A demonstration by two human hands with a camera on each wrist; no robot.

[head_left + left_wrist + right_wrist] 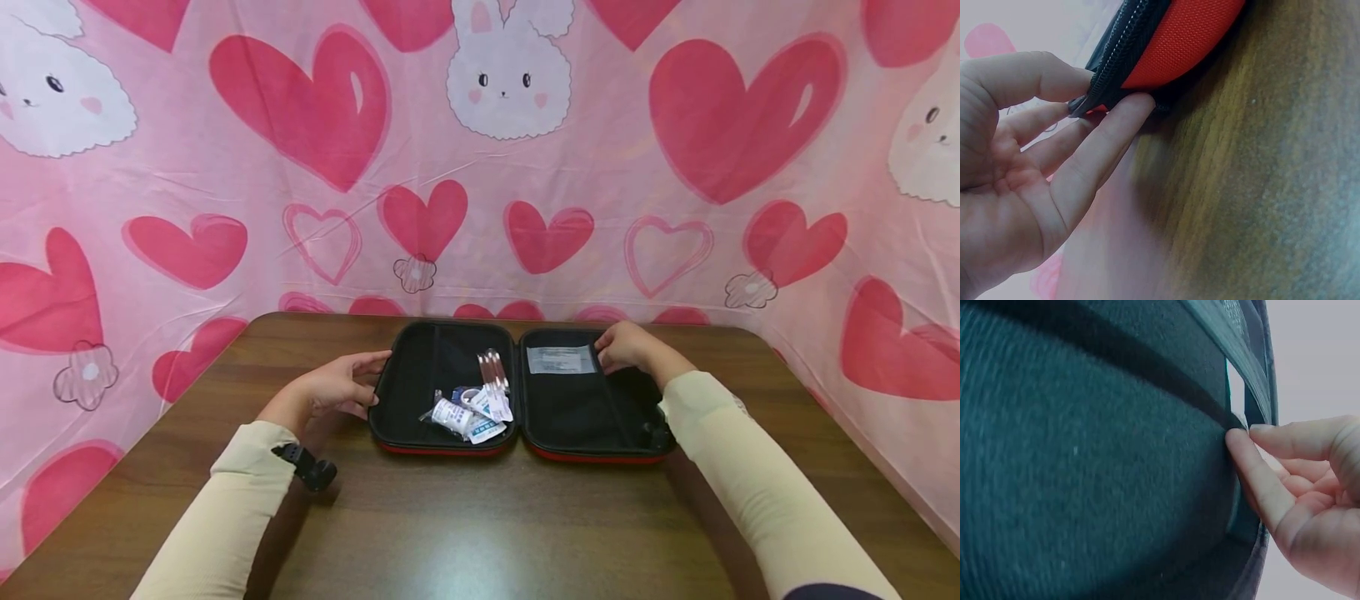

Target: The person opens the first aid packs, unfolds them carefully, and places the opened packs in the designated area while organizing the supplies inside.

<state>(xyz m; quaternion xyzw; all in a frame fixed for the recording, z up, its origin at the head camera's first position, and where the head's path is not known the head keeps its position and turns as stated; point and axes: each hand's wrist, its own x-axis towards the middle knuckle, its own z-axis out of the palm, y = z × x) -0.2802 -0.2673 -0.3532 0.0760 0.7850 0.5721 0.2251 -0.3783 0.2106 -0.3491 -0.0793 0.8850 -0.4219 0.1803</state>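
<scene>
A black-lined zip case (403, 400) with a red shell lies unfolded on the table. My left hand (337, 386) holds its left edge. In the left wrist view, the thumb (1113, 134) presses on the red side and the fingers meet the zipper rim. Over the right half, my right hand (628, 348) pinches the right end of a flat, pale printed packet (560, 360). Close up, a white strip (1235, 394) of it shows beside a dark band, its lower end between thumb and fingertip.
The left half of the case holds a small white bottle (451, 415), brown-tipped swabs (492, 368) and white-and-blue sachets (486, 429). Under the case is a wooden table (480, 517). A pink heart-patterned cloth (480, 167) hangs behind.
</scene>
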